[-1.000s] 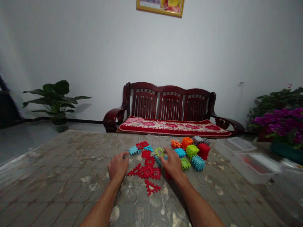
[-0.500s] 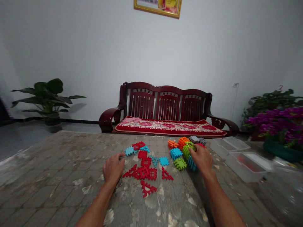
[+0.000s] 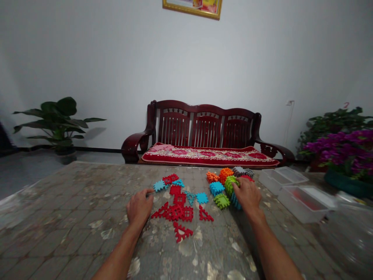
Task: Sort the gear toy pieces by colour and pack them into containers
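Note:
My left hand (image 3: 140,206) rests on the table with thumb and index finger apart and nothing in it. Its index fingertip is near a light blue interlocking tile (image 3: 159,186). My right hand (image 3: 247,196) grips a row of green interlocking tiles (image 3: 229,185), thumb against their near side; the other fingers are partly hidden. Teal tiles (image 3: 236,201) stand just below that hand. Between my hands lie red square tiles (image 3: 177,212), some overlapping, red triangular tiles (image 3: 182,232), a teal triangular tile (image 3: 190,198) and a blue square tile (image 3: 202,198).
Stacks of orange (image 3: 226,175), blue (image 3: 217,188), green (image 3: 222,201) and grey tiles (image 3: 239,171) stand around my right hand. Further right are clear plastic boxes (image 3: 303,204) and purple flowers (image 3: 346,149). A wooden bench (image 3: 208,124) stands beyond the patterned tablecloth (image 3: 87,217).
The view has shifted very slightly. My right hand has barely moved at the green tiles, and my left hand stays where it was.

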`<state>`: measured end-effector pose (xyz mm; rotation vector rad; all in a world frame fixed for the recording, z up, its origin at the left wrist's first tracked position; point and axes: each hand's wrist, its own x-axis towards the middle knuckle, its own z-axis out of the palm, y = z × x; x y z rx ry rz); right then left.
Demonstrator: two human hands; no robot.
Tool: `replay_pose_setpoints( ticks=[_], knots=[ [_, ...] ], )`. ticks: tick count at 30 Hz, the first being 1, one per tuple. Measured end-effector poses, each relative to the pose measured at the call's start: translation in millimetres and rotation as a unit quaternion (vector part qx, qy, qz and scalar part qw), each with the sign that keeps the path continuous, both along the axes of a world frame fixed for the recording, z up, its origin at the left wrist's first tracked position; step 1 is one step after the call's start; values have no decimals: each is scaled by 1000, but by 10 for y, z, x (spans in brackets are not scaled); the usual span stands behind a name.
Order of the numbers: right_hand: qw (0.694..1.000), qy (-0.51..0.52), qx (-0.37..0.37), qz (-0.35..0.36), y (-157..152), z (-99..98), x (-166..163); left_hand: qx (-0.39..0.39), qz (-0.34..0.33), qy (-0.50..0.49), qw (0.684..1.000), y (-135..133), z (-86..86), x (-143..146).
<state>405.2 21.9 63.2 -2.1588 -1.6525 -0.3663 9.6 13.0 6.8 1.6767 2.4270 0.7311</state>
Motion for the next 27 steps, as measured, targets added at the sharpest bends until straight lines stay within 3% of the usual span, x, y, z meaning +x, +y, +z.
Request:
replay_pose_setpoints(
  ticks=[7,12,17,22,27],
  knots=[
    [996,47,72,9,-42,-96,-22,1,1,-5,1000,4,6,-6],
    [976,146,121,110,-35,-186,-207,12,1,-9,1000,-1,3,5],
    [940,240,49,237,-138,-388,-743,7,7,-6,1000,-29,43,40],
    [922,214,-26,320,-377,-541,-1211,-2,6,-5,1000,-38,77,55],
    [897,177,-57,400,-481,-504,-1366,-7,9,-6,1000,-46,96,61]
  ],
)
